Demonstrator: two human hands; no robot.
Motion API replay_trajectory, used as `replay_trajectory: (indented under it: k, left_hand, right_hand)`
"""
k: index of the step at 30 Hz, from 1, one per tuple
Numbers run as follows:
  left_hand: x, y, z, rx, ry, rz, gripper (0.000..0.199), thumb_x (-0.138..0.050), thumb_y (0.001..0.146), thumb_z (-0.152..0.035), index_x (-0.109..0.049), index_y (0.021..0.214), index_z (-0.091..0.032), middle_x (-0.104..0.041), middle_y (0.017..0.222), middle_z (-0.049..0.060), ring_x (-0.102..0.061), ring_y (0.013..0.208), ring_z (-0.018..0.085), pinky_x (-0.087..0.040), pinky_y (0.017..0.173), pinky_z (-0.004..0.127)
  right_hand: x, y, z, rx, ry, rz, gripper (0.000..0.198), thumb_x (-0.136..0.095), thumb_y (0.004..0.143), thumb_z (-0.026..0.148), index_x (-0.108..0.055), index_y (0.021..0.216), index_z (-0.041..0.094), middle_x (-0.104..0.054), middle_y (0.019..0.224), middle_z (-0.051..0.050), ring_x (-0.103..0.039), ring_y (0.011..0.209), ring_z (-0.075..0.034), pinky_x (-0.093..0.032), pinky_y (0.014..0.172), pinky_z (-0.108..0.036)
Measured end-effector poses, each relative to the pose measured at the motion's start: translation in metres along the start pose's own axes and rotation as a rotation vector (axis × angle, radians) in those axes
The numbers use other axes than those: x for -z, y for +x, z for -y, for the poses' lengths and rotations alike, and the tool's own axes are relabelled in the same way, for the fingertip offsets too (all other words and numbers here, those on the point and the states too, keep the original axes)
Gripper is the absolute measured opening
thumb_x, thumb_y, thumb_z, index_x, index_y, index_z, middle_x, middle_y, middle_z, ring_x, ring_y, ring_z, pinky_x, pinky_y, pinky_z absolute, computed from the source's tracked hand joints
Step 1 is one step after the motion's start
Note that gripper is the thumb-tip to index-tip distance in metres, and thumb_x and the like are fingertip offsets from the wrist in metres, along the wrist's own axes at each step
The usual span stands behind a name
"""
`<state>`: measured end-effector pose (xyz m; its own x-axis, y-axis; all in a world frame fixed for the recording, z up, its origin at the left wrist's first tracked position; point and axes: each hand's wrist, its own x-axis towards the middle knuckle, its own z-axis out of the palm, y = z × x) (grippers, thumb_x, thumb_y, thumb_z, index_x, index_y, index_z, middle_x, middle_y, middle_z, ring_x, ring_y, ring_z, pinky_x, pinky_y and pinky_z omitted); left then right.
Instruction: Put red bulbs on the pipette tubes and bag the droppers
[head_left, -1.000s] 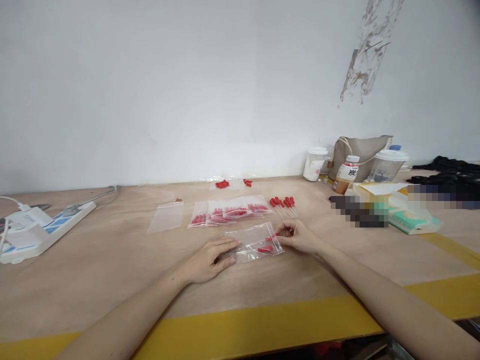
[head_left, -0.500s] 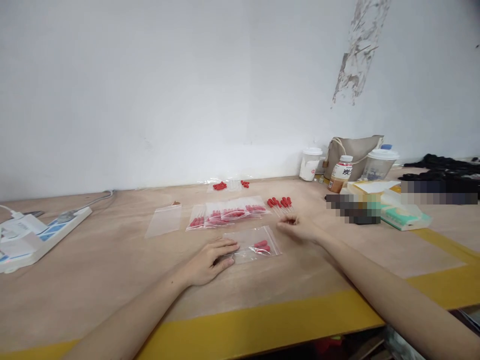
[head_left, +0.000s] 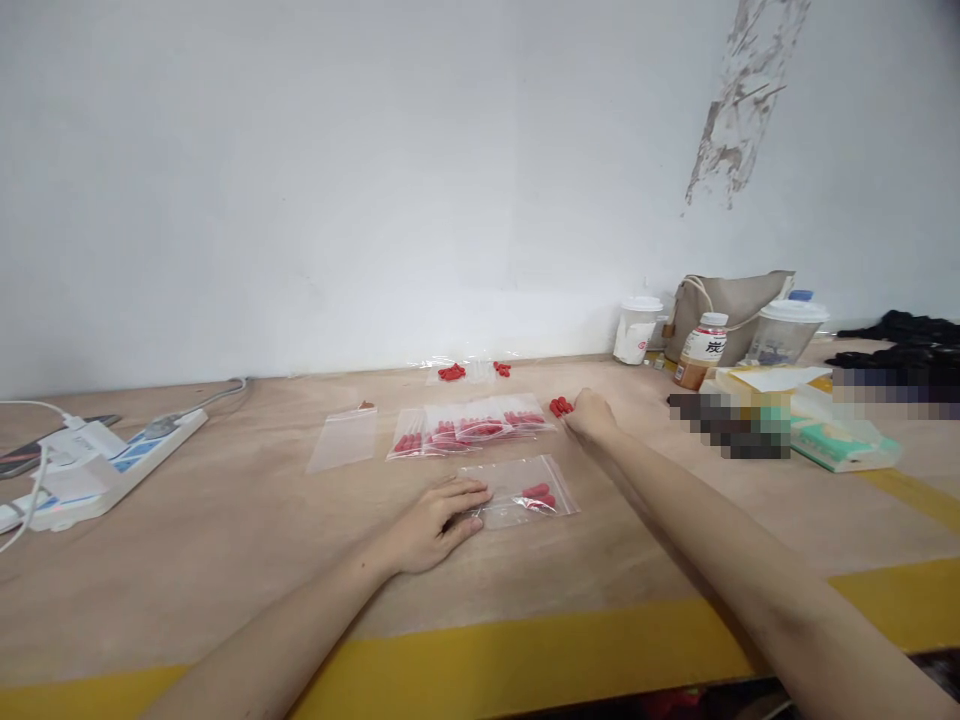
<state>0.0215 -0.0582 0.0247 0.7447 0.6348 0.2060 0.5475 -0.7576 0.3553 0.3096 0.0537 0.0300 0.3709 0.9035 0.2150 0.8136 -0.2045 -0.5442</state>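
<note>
My left hand (head_left: 442, 522) lies with fingers stretched over the left end of a clear zip bag (head_left: 499, 482), pressing it on the table. Inside that bag, toward its right end, are a few red rubber bulbs (head_left: 538, 492). My right hand (head_left: 590, 415) is curled at a small group of red-bulbed droppers (head_left: 560, 406), right of the bags. Its fingertips are hidden behind the hand, so what they grip cannot be made out. Several filled zip bags (head_left: 472, 427) with red-bulbed droppers overlap in a row behind the bag. Left of them lies a flat, empty zip bag (head_left: 343, 440).
Loose red bulbs (head_left: 451, 372) lie on clear plastic near the wall. A white power strip (head_left: 127, 475) with chargers sits at left. At right stand a paper cup (head_left: 636, 330), a bottle (head_left: 700, 352), a bag (head_left: 731, 310) and a green tissue pack (head_left: 844, 440).
My right hand has moved farther away, up to the droppers, and now covers some of them. My left hand stays on the bag. The whole view has shifted slightly.
</note>
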Motion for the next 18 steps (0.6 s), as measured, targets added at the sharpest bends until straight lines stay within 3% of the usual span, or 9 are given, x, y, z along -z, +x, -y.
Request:
replay_trajectory:
  k: [3,7,10,14,16,18]
  left_hand:
    - [-0.001,0.0,-0.001,0.0,-0.003,-0.009,0.037,-0.037,0.089,-0.035,-0.044,0.124,-0.026,-0.045,0.128,0.003,-0.039,0.119,0.018,-0.031,0.1,0.036]
    - [-0.001,-0.001,-0.001,-0.008,-0.019,-0.009,0.037,-0.037,0.089,-0.035,-0.044,0.124,-0.026,-0.045,0.128,0.003,-0.04,0.118,0.018,-0.031,0.1,0.036]
    - [0.0,-0.001,0.0,-0.004,-0.033,-0.008,0.037,-0.038,0.088,-0.036,-0.044,0.124,-0.026,-0.045,0.128,0.003,-0.04,0.118,0.019,-0.032,0.1,0.036]
    - [-0.001,0.0,0.002,0.006,-0.042,-0.004,0.038,-0.038,0.088,-0.037,-0.044,0.124,-0.026,-0.044,0.129,0.003,-0.04,0.118,0.019,-0.031,0.1,0.036]
    - [-0.001,0.0,0.002,0.009,-0.043,0.002,0.037,-0.038,0.088,-0.036,-0.044,0.124,-0.026,-0.044,0.129,0.003,-0.039,0.118,0.019,-0.031,0.1,0.037]
    - [0.0,0.0,0.002,0.006,-0.048,0.006,0.037,-0.038,0.088,-0.036,-0.044,0.124,-0.027,-0.044,0.129,0.003,-0.039,0.118,0.019,-0.031,0.1,0.038]
  right_hand:
    - [0.004,-0.002,0.004,0.022,0.034,0.003,0.036,-0.063,0.064,0.028,-0.052,0.091,0.007,-0.061,0.083,-0.02,-0.06,0.075,-0.026,-0.041,0.056,-0.028]
    - [0.018,-0.011,0.002,0.105,0.118,0.011,0.038,-0.059,0.069,0.027,-0.046,0.101,0.01,-0.06,0.076,-0.01,-0.058,0.068,-0.017,-0.041,0.056,-0.023]
    - [0.026,-0.027,-0.007,0.127,0.408,0.08,0.047,-0.054,0.071,0.02,-0.035,0.114,0.013,-0.054,0.06,0.001,-0.053,0.052,-0.013,-0.039,0.047,-0.021]
    - [0.023,-0.053,-0.022,0.039,0.749,0.132,0.072,-0.051,0.071,0.018,-0.006,0.127,0.015,-0.044,0.051,0.008,-0.047,0.04,-0.012,-0.04,0.038,-0.022]
    - [0.017,-0.062,-0.028,0.002,0.878,0.109,0.074,-0.053,0.07,0.018,-0.005,0.127,0.019,-0.044,0.053,0.008,-0.048,0.04,-0.012,-0.043,0.038,-0.022]
    - [0.01,-0.068,-0.03,-0.016,0.971,0.1,0.065,-0.055,0.069,0.019,-0.015,0.121,0.023,-0.044,0.057,0.007,-0.049,0.042,-0.011,-0.045,0.039,-0.022]
